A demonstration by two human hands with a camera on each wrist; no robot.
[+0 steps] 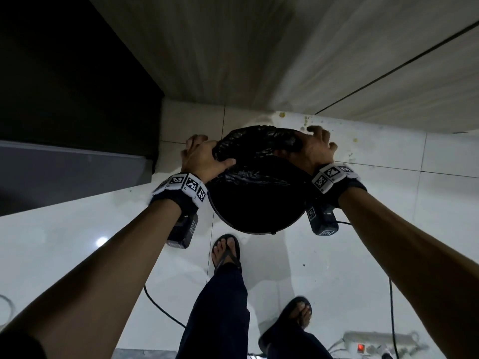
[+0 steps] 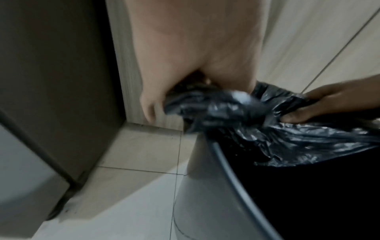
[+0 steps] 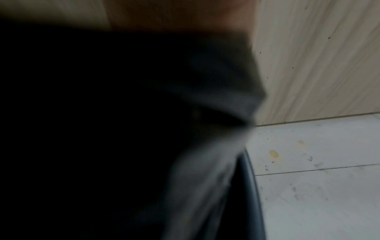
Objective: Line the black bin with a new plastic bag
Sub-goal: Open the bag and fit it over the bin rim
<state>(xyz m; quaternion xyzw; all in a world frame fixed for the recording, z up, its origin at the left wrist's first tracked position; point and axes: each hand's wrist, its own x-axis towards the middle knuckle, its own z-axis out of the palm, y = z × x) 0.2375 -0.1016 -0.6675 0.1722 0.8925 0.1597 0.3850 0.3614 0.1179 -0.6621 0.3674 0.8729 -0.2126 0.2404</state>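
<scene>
A round black bin (image 1: 256, 218) stands on the white tiled floor in front of my feet. A crumpled black plastic bag (image 1: 259, 146) is bunched over its far rim. My left hand (image 1: 204, 159) grips the bag's left end, thumb curled over the plastic. My right hand (image 1: 315, 149) grips the right end, fingers partly buried in the folds. In the left wrist view the bag (image 2: 236, 113) hangs over the bin's rim (image 2: 228, 164), held by my left hand (image 2: 185, 91), with my right hand (image 2: 329, 104) pinching it opposite. The right wrist view is mostly dark, blurred bag (image 3: 216, 97).
A pale wood-grain cabinet (image 1: 259, 53) rises right behind the bin. A dark appliance (image 1: 64, 86) stands at the left. Cables (image 1: 160, 309) and a power strip (image 1: 375, 343) lie on the floor near my sandalled feet (image 1: 225, 252). Yellow stains (image 1: 282, 115) mark the tiles by the wall.
</scene>
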